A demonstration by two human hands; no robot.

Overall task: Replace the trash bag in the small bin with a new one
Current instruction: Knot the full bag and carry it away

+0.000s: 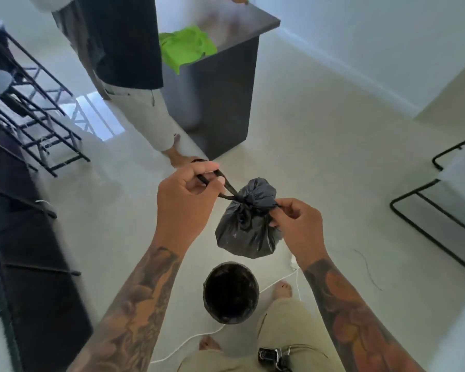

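A full black trash bag (249,229) hangs in the air between my hands, knotted at its top. My left hand (185,200) pinches one twisted end of the bag's neck and pulls it up to the left. My right hand (298,224) grips the other end right beside the knot. Below the bag, the small round dark bin (231,292) stands on the pale floor between my bare feet, and its inside looks dark.
Another person stands at the top left beside a dark counter (220,76) with a bright green cloth (184,48) on it. A black metal rack (38,116) is at left, a black-framed chair (440,210) at right. A white cable (279,280) runs across the floor by the bin.
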